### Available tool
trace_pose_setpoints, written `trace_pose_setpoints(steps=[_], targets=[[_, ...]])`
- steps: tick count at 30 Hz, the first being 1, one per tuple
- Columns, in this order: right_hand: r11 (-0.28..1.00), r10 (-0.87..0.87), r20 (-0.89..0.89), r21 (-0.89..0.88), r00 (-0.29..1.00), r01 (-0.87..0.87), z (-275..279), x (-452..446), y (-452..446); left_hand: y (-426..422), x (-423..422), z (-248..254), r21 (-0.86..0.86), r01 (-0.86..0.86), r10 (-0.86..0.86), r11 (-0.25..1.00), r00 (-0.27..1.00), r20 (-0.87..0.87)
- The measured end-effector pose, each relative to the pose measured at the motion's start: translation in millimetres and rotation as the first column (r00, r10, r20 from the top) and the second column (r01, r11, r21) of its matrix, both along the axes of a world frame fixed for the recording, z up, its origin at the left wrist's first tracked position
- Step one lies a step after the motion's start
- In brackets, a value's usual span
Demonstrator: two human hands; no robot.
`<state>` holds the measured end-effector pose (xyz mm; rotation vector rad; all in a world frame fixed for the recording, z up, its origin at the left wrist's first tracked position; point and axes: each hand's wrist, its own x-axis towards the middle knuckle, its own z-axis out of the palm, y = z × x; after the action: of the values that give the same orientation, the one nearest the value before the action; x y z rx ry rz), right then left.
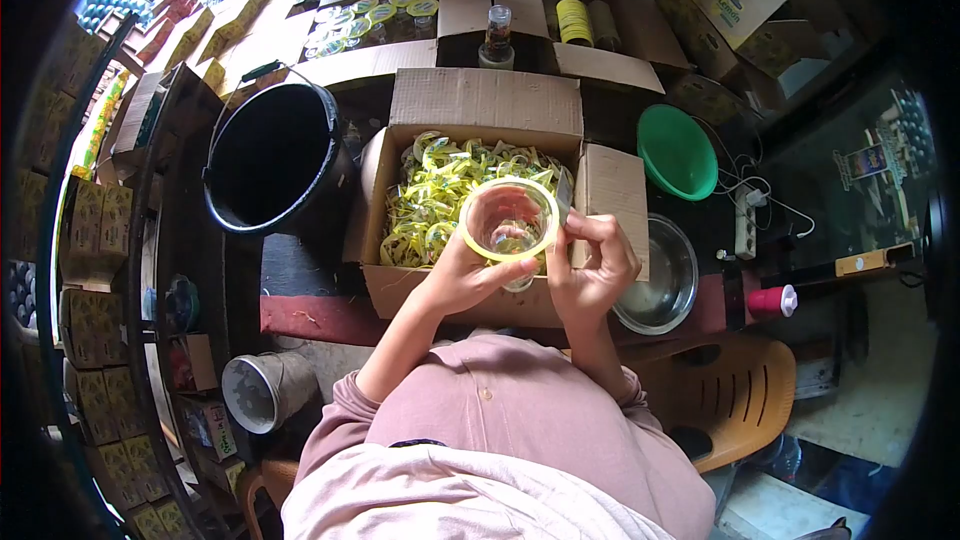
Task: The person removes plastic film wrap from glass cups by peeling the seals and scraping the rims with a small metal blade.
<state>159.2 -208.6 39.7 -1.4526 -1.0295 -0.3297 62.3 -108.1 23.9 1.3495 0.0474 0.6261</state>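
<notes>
My left hand is wrapped around a clear plastic cup with a yellow rim, its mouth tilted toward me. At the cup's right edge, my right hand is closed in a pinch on a thin grey blade-like piece, whose exact kind I cannot make out. Both hands are above the near side of an open cardboard box. Curled yellow and clear plastic strips fill the box. Fingers cover part of the cup's side.
A black bucket stands left of the box. On the right are a green basin, a clear bowl and a power strip. Behind, an open carton holds yellow-rimmed cups. A white bucket sits low at left.
</notes>
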Motion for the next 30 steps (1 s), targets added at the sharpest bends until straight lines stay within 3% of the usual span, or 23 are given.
trace_pose_setpoints(steps=[3, 9, 30], targets=[[0.999, 0.039, -0.131, 0.021, 0.991, -0.036, 2, -3, -1, 0, 1, -5, -0.089, 0.048, -0.046, 0.995, 0.999, 0.022], [0.998, -0.021, -0.210, 0.053, 0.977, 0.033, 8, -8, -2, 0, 2, -8, -0.137, 0.025, -0.024, 0.990, 1.000, 0.007], [0.989, -0.127, 0.070, -0.067, 0.989, 0.132, 13, -8, -2, 6, 2, 2, 0.086, -0.025, 0.028, 0.996, 0.999, -0.033]])
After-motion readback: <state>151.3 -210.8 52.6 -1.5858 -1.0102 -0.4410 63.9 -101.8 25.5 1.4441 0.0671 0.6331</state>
